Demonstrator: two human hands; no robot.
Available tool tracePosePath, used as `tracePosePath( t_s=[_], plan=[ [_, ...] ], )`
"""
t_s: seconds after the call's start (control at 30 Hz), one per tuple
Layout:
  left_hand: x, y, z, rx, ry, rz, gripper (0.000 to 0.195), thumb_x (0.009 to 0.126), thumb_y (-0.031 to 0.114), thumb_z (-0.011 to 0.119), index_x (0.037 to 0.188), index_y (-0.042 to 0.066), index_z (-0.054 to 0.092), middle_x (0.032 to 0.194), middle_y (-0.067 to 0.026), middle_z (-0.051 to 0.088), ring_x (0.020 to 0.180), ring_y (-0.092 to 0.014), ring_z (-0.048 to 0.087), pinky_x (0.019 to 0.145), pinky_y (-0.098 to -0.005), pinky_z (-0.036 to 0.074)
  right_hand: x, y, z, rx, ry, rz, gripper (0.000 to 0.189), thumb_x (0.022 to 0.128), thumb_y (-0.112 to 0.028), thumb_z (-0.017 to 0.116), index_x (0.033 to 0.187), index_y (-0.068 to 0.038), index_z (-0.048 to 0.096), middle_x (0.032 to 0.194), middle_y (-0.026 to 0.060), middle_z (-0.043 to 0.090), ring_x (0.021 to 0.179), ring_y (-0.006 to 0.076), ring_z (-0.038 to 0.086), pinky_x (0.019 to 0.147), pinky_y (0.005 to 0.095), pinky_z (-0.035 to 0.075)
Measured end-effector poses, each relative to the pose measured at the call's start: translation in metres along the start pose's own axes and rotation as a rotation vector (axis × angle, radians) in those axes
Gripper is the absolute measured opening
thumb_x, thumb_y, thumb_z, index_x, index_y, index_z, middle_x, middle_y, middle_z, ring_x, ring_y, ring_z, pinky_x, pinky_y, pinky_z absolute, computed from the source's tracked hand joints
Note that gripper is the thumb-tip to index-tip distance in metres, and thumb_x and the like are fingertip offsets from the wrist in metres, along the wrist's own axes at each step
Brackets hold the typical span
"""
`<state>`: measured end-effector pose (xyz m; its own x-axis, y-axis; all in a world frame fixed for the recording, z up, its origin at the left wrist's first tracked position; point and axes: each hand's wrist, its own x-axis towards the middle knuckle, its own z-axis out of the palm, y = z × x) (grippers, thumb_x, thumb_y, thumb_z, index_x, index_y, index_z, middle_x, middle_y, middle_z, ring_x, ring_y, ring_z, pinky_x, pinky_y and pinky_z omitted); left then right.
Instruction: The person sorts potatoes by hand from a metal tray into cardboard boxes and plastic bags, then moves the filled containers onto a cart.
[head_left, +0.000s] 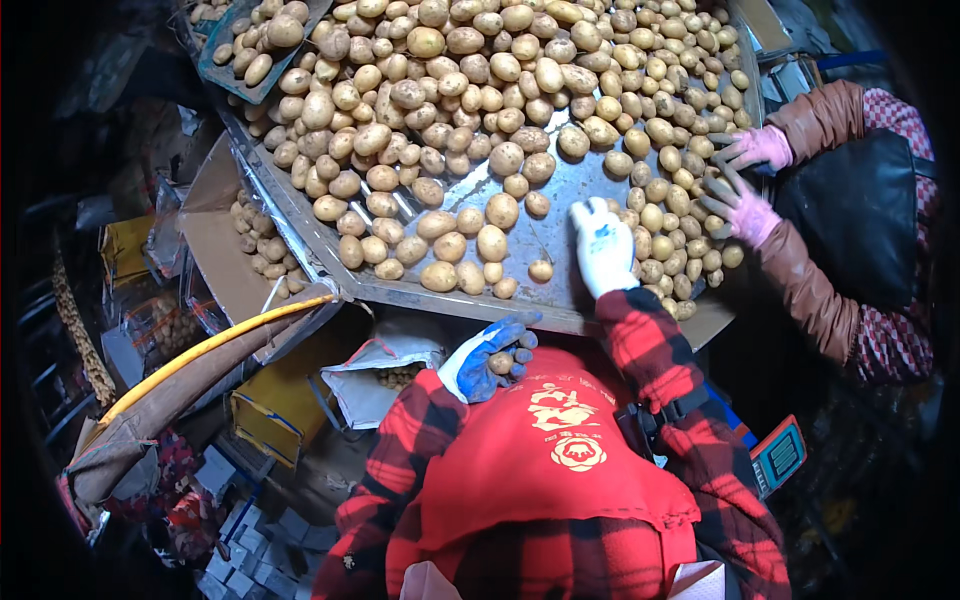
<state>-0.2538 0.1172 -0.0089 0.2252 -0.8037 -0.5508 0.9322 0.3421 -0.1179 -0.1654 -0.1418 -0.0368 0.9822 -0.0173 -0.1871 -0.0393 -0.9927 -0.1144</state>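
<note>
My left hand, in a white glove with a blue palm, is curled around a small potato. It hangs palm up just off the front edge of a metal sorting table, before my red apron. My right hand, in a white glove, lies palm down over the metal surface, its fingers stretched forward and slightly apart. Its palm side is hidden. Right beside it, potatoes lie in a band along the table's right side. A single potato rests to its left, near a loose group.
A large heap of potatoes covers the far table. A teal scoop-like tray holds potatoes at far left. A co-worker's pink-gloved hands touch potatoes on the right. Below stand a cardboard box, a white bag and a yellow-edged chute.
</note>
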Motion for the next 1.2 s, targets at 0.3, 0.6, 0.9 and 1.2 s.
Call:
tracePosePath(
  t_s=[0.3,0.6,0.9,1.2],
  plan=[
    [-0.007,0.003,0.005,0.126,0.112,0.001,0.04,0.103,0.022,0.054,0.142,0.012,0.049,0.121,-0.0049,0.064,0.079,-0.009,0.061,0.057,-0.0224,0.046,-0.025,0.019,-0.029,0.253,0.171,0.004,0.04,0.084,-0.01,0.07,0.123,-0.009,0.064,0.119,0.0137,0.064,0.099,0.0341,0.066,0.084,0.0401,0.055],
    [0.002,0.005,-0.002,0.235,0.088,-0.003,0.047,0.103,0.034,0.055,0.142,0.008,0.049,0.13,-0.0106,0.063,0.09,-0.012,0.065,0.068,-0.0263,0.053,0.045,0.067,-0.007,-0.175,0.075,0.066,0.011,0.091,-0.016,0.058,0.098,-0.014,0.067,0.098,0.0131,0.062,0.082,0.0329,0.068,0.065,0.0471,0.054],
    [-0.008,0.006,-0.004,0.212,0.143,0.021,0.048,0.103,0.04,0.053,0.14,0.009,0.051,0.132,-0.0103,0.063,0.091,-0.013,0.067,0.066,-0.0261,0.052,0.026,0.076,-0.019,0.056,0.138,0.069,0.018,0.089,-0.02,0.065,0.106,-0.017,0.069,0.098,0.0123,0.066,0.09,0.0333,0.067,0.073,0.0471,0.054],
    [-0.004,-0.001,-0.022,0.05,-0.006,-0.015,0.049,0.103,0.039,0.053,0.142,0.009,0.049,0.138,-0.013,0.058,0.101,-0.02,0.066,0.062,-0.0236,0.051,-0.045,-0.054,-0.058,0.362,-0.059,-0.23,0.044,0.08,-0.018,0.071,0.124,-0.016,0.064,0.113,0.0148,0.063,0.1,0.0353,0.065,0.082,0.0452,0.054]
  ],
)
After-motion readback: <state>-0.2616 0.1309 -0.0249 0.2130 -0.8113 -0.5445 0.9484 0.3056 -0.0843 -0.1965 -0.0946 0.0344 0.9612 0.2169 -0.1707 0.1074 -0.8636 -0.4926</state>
